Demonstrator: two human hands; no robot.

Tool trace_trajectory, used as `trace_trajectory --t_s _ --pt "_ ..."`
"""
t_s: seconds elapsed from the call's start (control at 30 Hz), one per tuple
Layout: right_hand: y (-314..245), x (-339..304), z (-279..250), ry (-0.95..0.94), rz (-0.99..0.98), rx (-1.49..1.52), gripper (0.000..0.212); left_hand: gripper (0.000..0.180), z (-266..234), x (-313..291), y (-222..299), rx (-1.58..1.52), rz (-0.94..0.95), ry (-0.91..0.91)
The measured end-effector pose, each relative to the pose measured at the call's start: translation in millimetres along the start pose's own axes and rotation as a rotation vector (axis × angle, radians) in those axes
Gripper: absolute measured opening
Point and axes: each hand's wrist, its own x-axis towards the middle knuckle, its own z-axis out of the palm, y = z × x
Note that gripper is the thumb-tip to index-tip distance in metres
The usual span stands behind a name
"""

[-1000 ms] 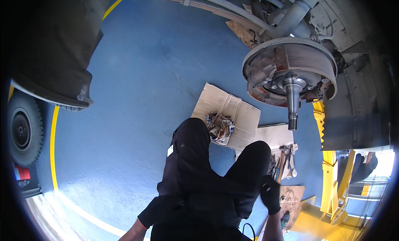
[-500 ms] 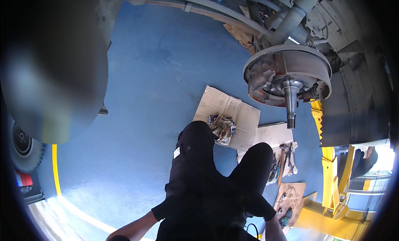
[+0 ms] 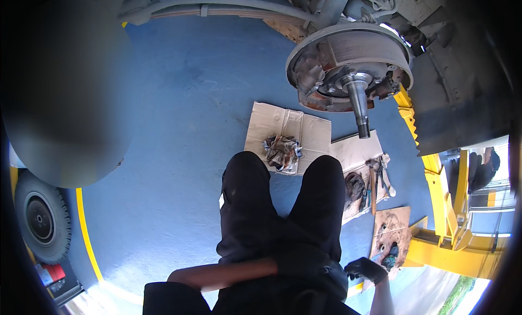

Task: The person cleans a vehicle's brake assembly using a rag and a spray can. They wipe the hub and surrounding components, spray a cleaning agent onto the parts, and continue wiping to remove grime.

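My left forearm (image 3: 234,274) lies across my lap, and my left hand (image 3: 299,262), in a dark glove, merges with my black clothing. Its fingers cannot be made out. Beside my right hip is my right hand (image 3: 367,270), also dark-gloved, its fingers loosely bent and apart with nothing seen in them. Ahead to the right hangs a wheel hub assembly with brake shoes (image 3: 364,48) and a bare metal spindle (image 3: 357,100) pointing toward me. Neither hand touches it.
Crumpled dirty rags (image 3: 283,152) lie on flattened cardboard (image 3: 315,133) before my knees. A hammer (image 3: 373,187), other hand tools and a dark glove (image 3: 354,187) lie to the right. A yellow steel frame (image 3: 435,182) stands at right, a wheel (image 3: 42,220) at far left.
My left arm has swung from my left side across my lap. My right hand has come away from my thigh to beside my hip. The view has shifted, showing more of the tools.
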Motion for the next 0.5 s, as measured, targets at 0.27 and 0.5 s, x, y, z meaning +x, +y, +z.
trace_trajectory --t_s 0.27,0.5 --pt "18 25 -17 0.002 0.078 0.110 0.028 0.027 -22 24 -23 -0.066 0.172 -0.042" --pt "-197 119 -113 0.613 -0.483 -0.476 0.013 0.035 -318 49 -140 -0.577 0.084 1.040"
